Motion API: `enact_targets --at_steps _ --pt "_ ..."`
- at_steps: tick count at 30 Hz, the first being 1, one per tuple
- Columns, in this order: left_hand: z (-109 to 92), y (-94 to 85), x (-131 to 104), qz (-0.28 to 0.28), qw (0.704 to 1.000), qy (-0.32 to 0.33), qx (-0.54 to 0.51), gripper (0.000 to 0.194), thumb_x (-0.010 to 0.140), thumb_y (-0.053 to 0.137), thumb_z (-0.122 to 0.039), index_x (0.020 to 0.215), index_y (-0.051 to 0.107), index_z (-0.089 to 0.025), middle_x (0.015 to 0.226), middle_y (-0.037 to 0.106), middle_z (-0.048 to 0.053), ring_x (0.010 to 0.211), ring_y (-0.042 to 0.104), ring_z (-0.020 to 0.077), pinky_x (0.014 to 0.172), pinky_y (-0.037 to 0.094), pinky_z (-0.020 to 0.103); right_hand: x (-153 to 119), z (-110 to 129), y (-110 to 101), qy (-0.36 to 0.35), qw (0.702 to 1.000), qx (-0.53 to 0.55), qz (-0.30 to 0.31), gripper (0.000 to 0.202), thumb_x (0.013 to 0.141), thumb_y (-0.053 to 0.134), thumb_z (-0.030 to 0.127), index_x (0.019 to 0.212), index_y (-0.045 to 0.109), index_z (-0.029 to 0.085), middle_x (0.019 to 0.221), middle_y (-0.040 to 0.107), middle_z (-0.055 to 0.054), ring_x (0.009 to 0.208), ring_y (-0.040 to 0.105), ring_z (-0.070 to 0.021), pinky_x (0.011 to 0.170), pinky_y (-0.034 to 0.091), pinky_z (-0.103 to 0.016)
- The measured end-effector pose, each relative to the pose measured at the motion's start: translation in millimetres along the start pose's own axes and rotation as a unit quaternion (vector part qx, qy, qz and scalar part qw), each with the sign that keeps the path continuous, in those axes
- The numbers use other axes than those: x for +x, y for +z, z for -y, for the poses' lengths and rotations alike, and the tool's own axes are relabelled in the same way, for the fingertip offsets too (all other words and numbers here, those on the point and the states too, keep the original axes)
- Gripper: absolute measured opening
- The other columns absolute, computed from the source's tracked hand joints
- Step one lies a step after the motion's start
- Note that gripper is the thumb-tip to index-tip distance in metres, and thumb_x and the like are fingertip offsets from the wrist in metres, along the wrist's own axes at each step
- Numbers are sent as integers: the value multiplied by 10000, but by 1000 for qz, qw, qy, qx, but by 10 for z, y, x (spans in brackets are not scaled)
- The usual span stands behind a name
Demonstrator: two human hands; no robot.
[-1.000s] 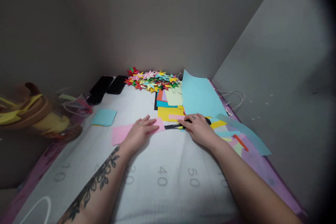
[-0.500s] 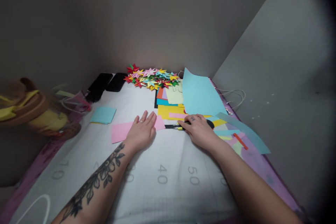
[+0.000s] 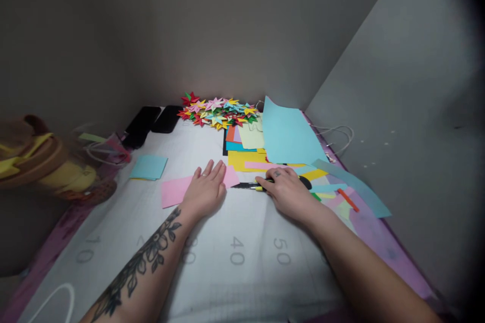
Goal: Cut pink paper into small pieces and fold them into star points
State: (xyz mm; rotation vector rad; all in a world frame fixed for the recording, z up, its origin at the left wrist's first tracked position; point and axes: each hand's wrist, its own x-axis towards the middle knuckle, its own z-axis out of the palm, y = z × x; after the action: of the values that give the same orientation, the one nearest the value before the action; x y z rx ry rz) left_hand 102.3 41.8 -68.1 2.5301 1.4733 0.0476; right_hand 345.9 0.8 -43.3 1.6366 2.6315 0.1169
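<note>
My left hand (image 3: 204, 189) lies flat on a pink paper strip (image 3: 173, 192), its fingers stretched out and pressing the paper on the white mat (image 3: 204, 272). Over black scissors (image 3: 245, 185) my right hand (image 3: 286, 186) is closed, with the blades pointing left beside the right end of the pink strip. Part of the scissors' black handle shows past the fingers. A yellow-tipped item (image 3: 259, 189) lies against the blades, partly hidden by the right hand. To the left sits a small stack of light blue squares (image 3: 149, 167).
Folded paper stars (image 3: 217, 111) are heaped at the back. A large light blue sheet (image 3: 290, 133) stands behind the right hand, near yellow paper (image 3: 238, 160). Paper scraps (image 3: 343, 202) lie at right. Two black phones (image 3: 166, 119) rest back left, beyond a potted figure (image 3: 45, 161).
The scissors have shifted slightly left, nearer the pink strip's end. A bit of green paper now shows beside my right hand. My left hand stays on the strip.
</note>
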Motion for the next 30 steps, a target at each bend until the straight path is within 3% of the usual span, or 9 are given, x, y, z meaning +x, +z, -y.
enact_targets --at_steps 6,10,14,17,19,21,25,30 --pt "68 -155 -117 -79 996 -46 -10 399 902 380 -244 1257 562 -233 1380 527 61 1256 457 260 1014 372 429 -8 -32 30 4 1000 20 0 419 882 442 106 1247 592 248 1042 590 -130 1035 491 -254 914 261 -393" --pt "123 -323 -219 -43 995 -93 15 355 900 416 -376 1171 609 -250 1164 639 77 1035 572 272 811 459 378 20 -54 53 1 999 31 -11 423 893 444 118 1265 587 261 1051 586 -130 1064 480 -256 930 263 -401" --pt "158 -434 -284 -20 987 -156 18 389 905 382 -446 1168 602 -261 1014 644 64 832 615 229 633 440 307 70 -62 80 5 999 37 -21 414 900 447 133 1265 592 263 1067 593 -130 1058 480 -255 925 274 -404" --pt "190 -477 -316 -22 996 -81 -7 371 913 386 -403 1170 624 -279 985 625 56 844 601 199 686 434 282 95 -75 113 0 999 41 -28 427 890 463 127 1273 586 270 1076 594 -122 1052 483 -249 929 273 -406" --pt "214 -487 -336 37 998 20 -49 345 903 415 -359 1166 635 -318 957 612 38 851 593 180 707 430 259 102 -82 128 -3 999 36 -30 433 885 463 118 1271 587 269 1081 592 -120 1045 485 -247 929 273 -407" --pt "236 -484 -353 106 989 72 -73 367 878 444 -295 1198 613 -357 944 605 23 837 592 171 704 430 247 111 -78 133 -6 999 32 -32 430 885 457 114 1265 591 264 1075 591 -119 1044 484 -245 932 268 -408" --pt "261 -464 -371 153 984 72 -55 497 833 445 -178 1276 547 -379 1012 602 22 887 588 180 742 438 254 167 -32 130 -18 999 31 -36 424 898 442 125 1273 584 264 1088 585 -125 1058 474 -244 946 251 -421" --pt "269 -463 -379 164 982 80 -47 531 826 432 -156 1311 514 -358 1042 598 32 912 581 185 760 445 256 208 -1 127 -36 998 32 -37 436 889 440 116 1269 585 273 1123 583 -129 1062 476 -248 960 244 -439"
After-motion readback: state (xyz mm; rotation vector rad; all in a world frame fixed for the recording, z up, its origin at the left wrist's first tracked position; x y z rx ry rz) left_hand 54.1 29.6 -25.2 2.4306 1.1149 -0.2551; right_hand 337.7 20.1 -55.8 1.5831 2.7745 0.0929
